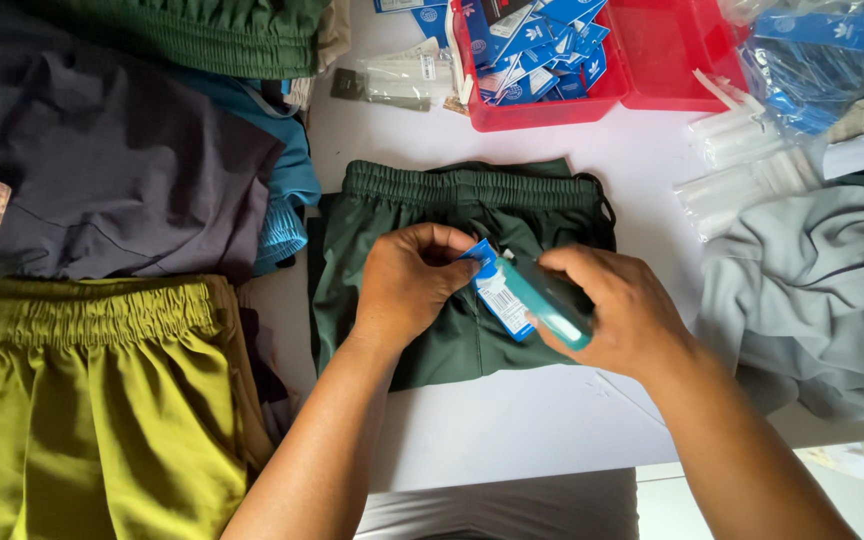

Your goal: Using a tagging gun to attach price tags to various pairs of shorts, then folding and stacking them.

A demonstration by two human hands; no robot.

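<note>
1. The dark green shorts [462, 270] lay folded on the white worktop [512, 420], waistband away from the person.
2. The left hand [407, 285] was pinched shut on a blue and white hang tag [495, 290], held right over the shorts.
3. The right hand [617, 310] was wrapped around a teal tagging tool [544, 300], its tip at the tag.
4. Couldn't tell whether the tag was fastened yet; looked mid-attachment.
5. Plenty left by the look of it: olive shorts [102, 400], a grey garment [812, 280], and a red tray [542, 110] with more tags.

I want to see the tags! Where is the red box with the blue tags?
In the head view, the red box sits at the top of the white table, right of middle, just above the folded dark green shorts.
</note>
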